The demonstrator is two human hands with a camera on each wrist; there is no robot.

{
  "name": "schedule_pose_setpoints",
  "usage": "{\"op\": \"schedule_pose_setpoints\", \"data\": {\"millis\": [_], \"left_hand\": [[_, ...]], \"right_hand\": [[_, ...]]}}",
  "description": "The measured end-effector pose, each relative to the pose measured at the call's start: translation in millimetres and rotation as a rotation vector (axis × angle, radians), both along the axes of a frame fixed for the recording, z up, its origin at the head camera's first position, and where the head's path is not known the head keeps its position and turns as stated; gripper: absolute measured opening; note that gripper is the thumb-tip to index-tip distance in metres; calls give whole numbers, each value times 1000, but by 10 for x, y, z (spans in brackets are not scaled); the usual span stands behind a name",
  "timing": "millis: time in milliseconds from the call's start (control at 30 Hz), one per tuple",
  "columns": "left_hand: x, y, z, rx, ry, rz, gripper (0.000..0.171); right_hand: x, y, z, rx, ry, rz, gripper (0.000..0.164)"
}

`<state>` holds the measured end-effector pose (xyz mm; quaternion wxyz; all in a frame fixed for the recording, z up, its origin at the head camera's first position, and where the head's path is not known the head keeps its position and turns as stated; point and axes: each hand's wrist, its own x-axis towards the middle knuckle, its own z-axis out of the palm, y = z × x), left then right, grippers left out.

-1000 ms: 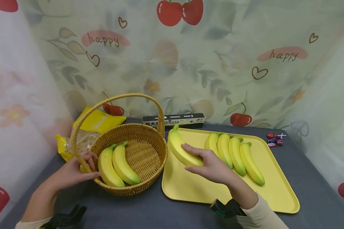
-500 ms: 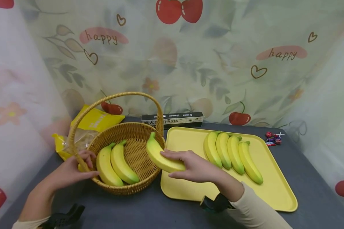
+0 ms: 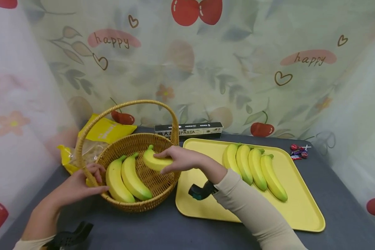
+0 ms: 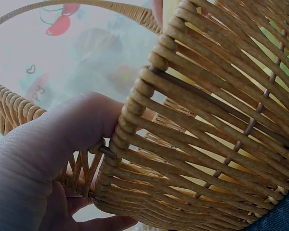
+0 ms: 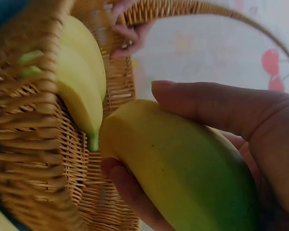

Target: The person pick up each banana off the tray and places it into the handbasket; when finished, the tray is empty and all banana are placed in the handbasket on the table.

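My right hand (image 3: 185, 159) grips a banana (image 3: 153, 160) over the right part of the wicker basket (image 3: 137, 207). In the right wrist view, thumb and fingers wrap the held banana (image 5: 173, 163), whose near end is greenish. Two more bananas, a left one (image 3: 117, 182) and one beside it (image 3: 134, 178), lie side by side inside the basket. At the basket's left side, my left hand (image 3: 81, 185) holds the rim near the foot of the handle. The left wrist view shows its thumb over the woven rim (image 4: 130, 113); some of its fingers are hidden.
A yellow tray (image 3: 300, 211) to the right bears several bananas (image 3: 256, 168) in a row. Behind the basket lie a yellow bag (image 3: 112, 132) and a black pasta box (image 3: 200, 130). Wrapped candies (image 3: 298, 152) sit beyond the tray's right edge. The basket's tall handle (image 3: 137, 102) arches over it.
My right hand has carried the banana leftward from above the tray to over the basket. The left hand has stayed at the rim.
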<state>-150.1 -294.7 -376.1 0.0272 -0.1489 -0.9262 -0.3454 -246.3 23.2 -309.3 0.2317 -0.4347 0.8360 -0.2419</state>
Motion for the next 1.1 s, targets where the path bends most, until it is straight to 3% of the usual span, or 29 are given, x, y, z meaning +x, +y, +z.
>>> {"op": "schedule_pose_setpoints", "data": {"millis": [400, 700, 800, 967, 1033, 1100], "left_hand": [[-14, 18, 2, -5, -5, 8, 27], [-8, 8, 8, 7, -19, -5, 26], [-6, 5, 11, 6, -26, -2, 26], [-5, 9, 18, 2, -26, 4, 25], [-4, 10, 23, 0, -30, 7, 25], [-3, 12, 27, -1, -33, 7, 25]], "right_hand": [[-268, -387, -109, 87, -36, 71, 53], [-335, -569, -155, 87, -111, 16, 45], [-341, -619, -159, 142, -108, 19, 39], [-336, -679, -182, 241, -100, 24, 47], [-332, -693, -202, 256, -135, -14, 57], [-325, -703, -234, 262, -219, -47, 54]]}}
